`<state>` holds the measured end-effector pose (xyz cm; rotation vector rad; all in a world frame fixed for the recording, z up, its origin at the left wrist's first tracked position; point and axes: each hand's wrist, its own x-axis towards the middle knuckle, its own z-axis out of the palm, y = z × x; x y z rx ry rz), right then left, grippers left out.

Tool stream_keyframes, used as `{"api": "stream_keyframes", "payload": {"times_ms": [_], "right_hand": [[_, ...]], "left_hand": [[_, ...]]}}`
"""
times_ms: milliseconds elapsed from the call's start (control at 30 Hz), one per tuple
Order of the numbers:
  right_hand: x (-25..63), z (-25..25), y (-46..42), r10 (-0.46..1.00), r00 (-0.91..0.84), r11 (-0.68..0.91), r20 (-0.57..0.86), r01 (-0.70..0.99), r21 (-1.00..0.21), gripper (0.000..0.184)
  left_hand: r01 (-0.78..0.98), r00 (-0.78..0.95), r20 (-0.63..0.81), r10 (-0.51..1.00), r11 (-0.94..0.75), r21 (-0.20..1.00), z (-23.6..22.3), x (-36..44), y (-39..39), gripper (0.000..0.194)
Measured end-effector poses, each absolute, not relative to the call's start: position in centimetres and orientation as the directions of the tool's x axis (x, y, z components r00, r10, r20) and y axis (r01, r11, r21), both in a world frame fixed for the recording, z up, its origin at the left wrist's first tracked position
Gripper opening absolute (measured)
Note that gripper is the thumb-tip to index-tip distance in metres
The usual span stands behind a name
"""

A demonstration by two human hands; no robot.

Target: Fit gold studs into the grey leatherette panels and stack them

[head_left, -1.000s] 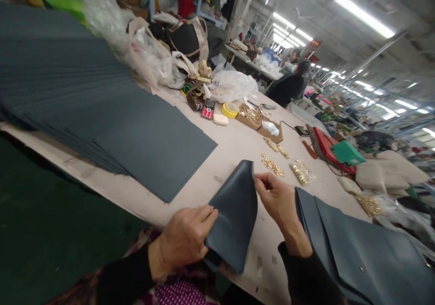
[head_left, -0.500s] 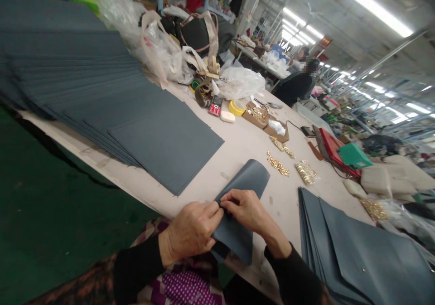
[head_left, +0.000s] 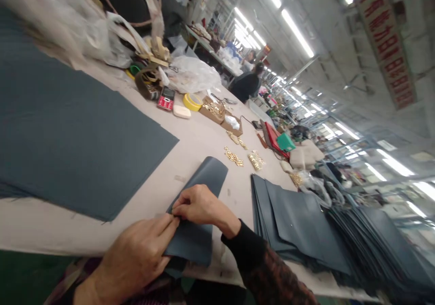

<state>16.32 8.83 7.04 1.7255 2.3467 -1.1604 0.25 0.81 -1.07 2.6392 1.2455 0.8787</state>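
Note:
A folded grey-blue leather piece (head_left: 204, 191) lies on the beige table (head_left: 190, 146) just in front of me. My left hand (head_left: 136, 257) grips its near edge, fingers closed on the material. My right hand (head_left: 197, 204) pinches the same edge right beside the left fingertips. Whatever small part sits between the fingertips is hidden. Small heaps of gold metal fittings (head_left: 234, 156) lie on the table beyond the piece.
A large stack of grey sheets (head_left: 68, 128) fills the left. Folded grey pieces (head_left: 295, 219) are piled at the right. A phone (head_left: 166, 99), yellow tape (head_left: 192, 101), cardboard boxes of fittings (head_left: 214, 110) and plastic bags (head_left: 193, 74) lie further back. A person (head_left: 248, 80) sits far off.
The view has swung right and closer. My right hand came from the piece's upper edge down to its near edge and now pinches beside my left hand; the piece lies flatter.

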Motion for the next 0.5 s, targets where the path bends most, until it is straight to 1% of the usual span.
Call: {"api": "stream_keyframes", "payload": {"times_ms": [100,167,267,333,400,433,500], "right_hand": [[15.9,7.8,9.7,0.764,-0.319,0.016,-0.561,0.878,-0.478,0.009],[15.6,8.3,10.3,0.706,-0.296,-0.037,-0.643,0.892,-0.451,0.011],[15.2,8.8,10.9,0.66,-0.285,-0.012,-0.696,0.921,-0.389,0.011],[15.1,8.8,11.1,0.66,-0.287,0.034,-0.694,0.934,-0.355,0.012],[15.2,8.5,10.9,0.671,-0.306,0.047,-0.675,0.926,-0.374,0.013],[15.4,8.2,10.6,0.695,-0.325,0.055,-0.641,0.913,-0.404,0.013],[16.3,7.5,9.6,0.781,-0.354,0.065,-0.515,0.866,-0.497,0.013]], "left_hand": [[0.658,0.497,0.546,0.674,-0.703,0.27,-1.5,0.3,1.1,0.042],[0.651,0.5,0.57,0.652,-0.717,0.25,-1.5,0.3,1.3,0.039],[0.666,0.499,0.574,0.649,-0.711,0.225,-1.4,0.2,1.4,0.033],[0.685,0.502,0.566,0.654,-0.7,0.202,-1.5,0.1,1.4,0.032],[0.699,0.499,0.551,0.669,-0.686,0.2,-1.9,0.2,1.3,0.032],[0.702,0.489,0.539,0.686,-0.676,0.222,-2.2,0.2,1.3,0.033],[0.709,0.412,0.519,0.749,-0.621,0.334,-2.7,0.5,1.2,0.033]]}}
